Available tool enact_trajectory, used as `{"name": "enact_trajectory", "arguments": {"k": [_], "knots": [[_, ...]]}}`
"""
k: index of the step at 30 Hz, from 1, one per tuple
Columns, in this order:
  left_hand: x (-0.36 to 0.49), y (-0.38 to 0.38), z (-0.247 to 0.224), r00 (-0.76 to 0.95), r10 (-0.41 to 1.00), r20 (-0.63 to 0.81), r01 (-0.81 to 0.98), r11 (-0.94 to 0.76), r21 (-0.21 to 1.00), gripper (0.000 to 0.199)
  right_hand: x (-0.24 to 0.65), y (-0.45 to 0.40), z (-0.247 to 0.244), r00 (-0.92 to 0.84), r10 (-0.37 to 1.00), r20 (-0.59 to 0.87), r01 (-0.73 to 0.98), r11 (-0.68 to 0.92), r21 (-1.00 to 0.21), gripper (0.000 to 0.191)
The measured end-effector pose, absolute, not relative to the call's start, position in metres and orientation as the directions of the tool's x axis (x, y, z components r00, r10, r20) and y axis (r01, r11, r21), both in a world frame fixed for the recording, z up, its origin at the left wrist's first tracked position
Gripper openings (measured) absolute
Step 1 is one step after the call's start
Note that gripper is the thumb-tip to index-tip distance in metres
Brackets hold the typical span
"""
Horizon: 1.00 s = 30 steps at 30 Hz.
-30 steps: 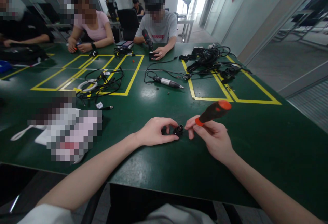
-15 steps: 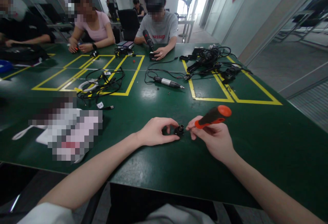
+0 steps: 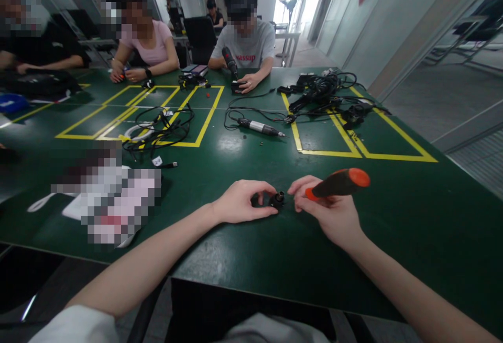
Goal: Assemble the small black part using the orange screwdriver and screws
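My left hand [image 3: 245, 201] is closed around a small round black part [image 3: 277, 202] on the green table. A short metal post stands up from the top of that part. My right hand [image 3: 330, 209] grips a screwdriver [image 3: 338, 183] with a dark handle and orange ends. The handle tilts up to the right, its butt toward me. My right fingertips are just right of the black part and do not touch it. The screwdriver's shaft and tip are hidden by my fingers.
Beyond my hands lies a corded electric screwdriver [image 3: 261, 127]. Tangled black cables [image 3: 326, 94] lie at the back right, and more cables [image 3: 173, 125] at the left. A blurred pinkish-white object [image 3: 129, 201] rests near my left arm. Co-workers sit across the green table [image 3: 220, 264].
The screwdriver's handle has tipped lower and to the right, and my right hand has moved slightly away from the black part. My left hand keeps its hold. The view has shifted a little.
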<state>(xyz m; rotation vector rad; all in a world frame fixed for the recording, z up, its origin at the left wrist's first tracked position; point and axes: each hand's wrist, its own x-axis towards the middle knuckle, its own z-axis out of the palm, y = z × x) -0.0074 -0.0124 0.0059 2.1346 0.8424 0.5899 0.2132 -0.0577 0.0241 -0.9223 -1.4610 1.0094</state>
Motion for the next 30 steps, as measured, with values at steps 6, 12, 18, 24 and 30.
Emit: {"name": "enact_trajectory", "arguments": {"k": [6, 12, 18, 24, 30], "knots": [[-0.0071, -0.0126, 0.0066, 0.683, 0.715, 0.149, 0.377, -0.520, 0.766, 0.036, 0.2134, -0.0579, 0.0203, -0.172, 0.927, 0.333, -0.024, 0.334, -0.942, 0.032], [-0.0060, -0.0122, 0.0043, 0.676, 0.721, 0.152, 0.381, -0.520, 0.765, 0.037, 0.2130, -0.0578, 0.0173, -0.140, 0.933, 0.331, -0.040, 0.329, -0.943, 0.032], [-0.0050, -0.0113, 0.0032, 0.683, 0.713, 0.159, 0.368, -0.524, 0.768, 0.038, 0.2166, -0.0529, 0.0211, -0.169, 0.927, 0.335, 0.012, 0.342, -0.940, 0.035], [-0.0048, -0.0112, 0.0043, 0.691, 0.708, 0.146, 0.406, -0.547, 0.732, 0.036, 0.2173, -0.0530, 0.0178, -0.266, 0.915, 0.304, -0.165, 0.268, -0.949, 0.033], [-0.0048, -0.0101, 0.0033, 0.674, 0.731, 0.111, 0.373, -0.466, 0.802, 0.040, 0.2186, -0.0522, 0.0158, -0.122, 0.930, 0.346, -0.087, 0.337, -0.937, 0.037]]}}
